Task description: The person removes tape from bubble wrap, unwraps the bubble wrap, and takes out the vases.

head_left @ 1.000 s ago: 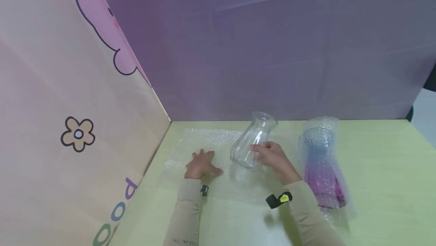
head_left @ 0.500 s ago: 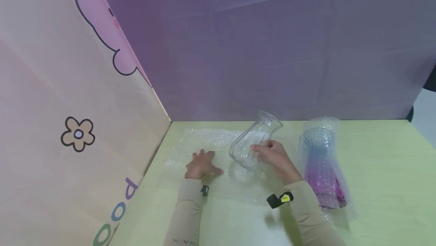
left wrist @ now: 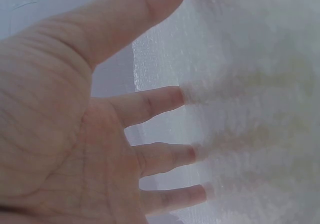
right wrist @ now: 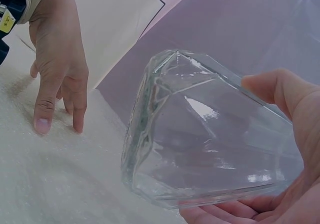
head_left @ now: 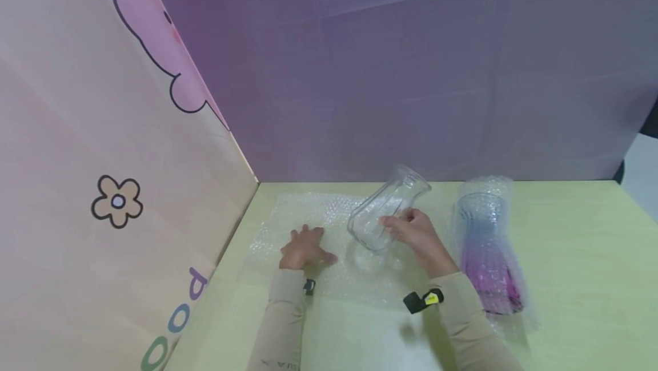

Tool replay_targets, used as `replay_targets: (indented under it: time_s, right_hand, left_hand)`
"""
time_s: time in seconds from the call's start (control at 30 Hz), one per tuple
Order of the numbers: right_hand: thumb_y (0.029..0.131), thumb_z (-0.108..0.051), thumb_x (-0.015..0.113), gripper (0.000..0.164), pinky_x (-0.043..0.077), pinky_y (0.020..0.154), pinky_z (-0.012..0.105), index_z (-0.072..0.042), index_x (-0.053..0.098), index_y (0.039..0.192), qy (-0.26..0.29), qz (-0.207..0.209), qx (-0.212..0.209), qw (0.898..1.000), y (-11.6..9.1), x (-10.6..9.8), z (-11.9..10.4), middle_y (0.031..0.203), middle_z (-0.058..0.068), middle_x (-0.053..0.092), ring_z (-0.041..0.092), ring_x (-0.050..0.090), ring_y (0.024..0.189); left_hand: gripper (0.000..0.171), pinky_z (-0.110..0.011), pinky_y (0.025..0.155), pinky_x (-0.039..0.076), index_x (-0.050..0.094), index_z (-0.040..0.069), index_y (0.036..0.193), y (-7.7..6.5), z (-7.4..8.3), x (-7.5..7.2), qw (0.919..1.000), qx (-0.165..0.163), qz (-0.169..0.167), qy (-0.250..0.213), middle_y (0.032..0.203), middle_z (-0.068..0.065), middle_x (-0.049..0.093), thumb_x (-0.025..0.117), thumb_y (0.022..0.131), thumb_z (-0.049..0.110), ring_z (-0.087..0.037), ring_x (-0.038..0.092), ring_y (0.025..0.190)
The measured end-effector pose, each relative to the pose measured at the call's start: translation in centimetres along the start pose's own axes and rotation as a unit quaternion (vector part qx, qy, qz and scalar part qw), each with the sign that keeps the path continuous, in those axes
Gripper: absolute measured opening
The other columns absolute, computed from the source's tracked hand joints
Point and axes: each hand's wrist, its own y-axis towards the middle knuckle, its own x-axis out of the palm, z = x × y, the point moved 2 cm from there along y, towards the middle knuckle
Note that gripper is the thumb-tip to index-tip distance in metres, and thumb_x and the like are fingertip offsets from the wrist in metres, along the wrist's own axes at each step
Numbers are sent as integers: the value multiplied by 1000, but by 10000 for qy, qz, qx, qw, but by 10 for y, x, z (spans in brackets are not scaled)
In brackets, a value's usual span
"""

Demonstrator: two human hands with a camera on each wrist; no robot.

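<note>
My right hand grips a clear faceted glass vase by its side, tilted with its flared mouth up and to the right. In the right wrist view the thick base of the vase faces left, thumb on one side and fingers beneath. A sheet of bubble wrap lies flat on the table under the vase. My left hand rests on that sheet with fingers spread. The left wrist view shows its straight fingertips touching the wrap.
To the right lies a second vase, blue fading to magenta, wrapped in bubble wrap. The pale green table meets a purple back wall and a printed left panel.
My right hand has tipped the glass vase further over, its mouth shifting to the right. The left hand has stayed in place on the bubble wrap.
</note>
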Motion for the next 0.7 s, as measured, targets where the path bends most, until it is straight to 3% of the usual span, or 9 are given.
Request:
replay_targets:
  time_s: [0.27, 0.47, 0.7]
  right_hand:
    - [91, -37, 76, 50, 51, 90, 29, -6, 46, 115, 67, 7, 46, 10000, -1, -1, 0, 112, 9, 62, 19, 61, 101]
    - [91, -36, 76, 57, 51, 97, 32, -2, 46, 126, 147, 35, 60, 9999, -3, 0, -2, 118, 12, 62, 21, 62, 107]
    - [92, -36, 75, 62, 51, 99, 33, 1, 45, 133, 173, 31, -1, 9998, -3, 0, -2, 117, 10, 63, 20, 62, 107]
  left_hand:
    - [90, -81, 103, 35, 48, 16, 153, -3, 1, -2, 10000, -17, 22, 2, 163, -23, 35, 86, 77, 47, -51, 33, 145]
    - [89, -79, 102, 38, 49, 17, 152, -3, 1, -1, 10000, 3, 33, 32, 162, -23, 37, 85, 77, 47, -50, 36, 143]
    - [88, -81, 104, 35, 48, 16, 153, -4, 2, -1, 10000, -27, -10, 1, 164, -25, 33, 84, 79, 47, -53, 30, 147]
